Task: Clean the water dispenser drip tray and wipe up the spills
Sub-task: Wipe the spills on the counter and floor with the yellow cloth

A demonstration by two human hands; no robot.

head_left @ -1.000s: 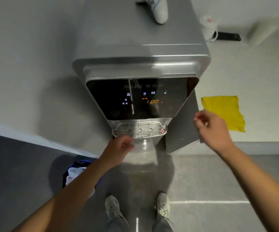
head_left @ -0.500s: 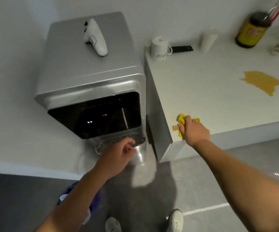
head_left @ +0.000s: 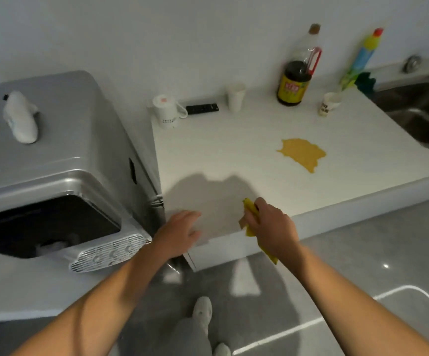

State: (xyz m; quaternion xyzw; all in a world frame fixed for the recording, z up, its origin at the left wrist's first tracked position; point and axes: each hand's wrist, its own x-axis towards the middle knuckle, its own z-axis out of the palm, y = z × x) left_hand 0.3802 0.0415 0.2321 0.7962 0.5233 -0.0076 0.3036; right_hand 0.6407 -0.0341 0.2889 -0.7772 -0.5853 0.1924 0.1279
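The silver water dispenser (head_left: 54, 155) stands at the left, its white slotted drip tray (head_left: 108, 253) jutting out below the black front panel. My right hand (head_left: 272, 224) is closed on a crumpled yellow cloth (head_left: 250, 214) at the front edge of the white counter (head_left: 234, 155); the cloth's tail hangs below the edge. My left hand (head_left: 180, 233) rests with fingers spread on the counter's front left corner, just right of the tray. A yellow-brown spill (head_left: 302, 152) lies on the counter further right and back.
Along the back of the counter stand a white mug (head_left: 166, 111), a black remote (head_left: 202, 108), a paper cup (head_left: 235, 96), a dark sauce bottle (head_left: 295, 80), a small cup (head_left: 327, 104) and a spray bottle (head_left: 360, 60). A steel sink (head_left: 424, 111) is at the right. A white object (head_left: 22, 119) lies on the dispenser.
The view has swung right toward the counter. My right hand took the yellow cloth off the counter and lifted it crumpled. My left hand left the drip tray and moved to the counter corner.
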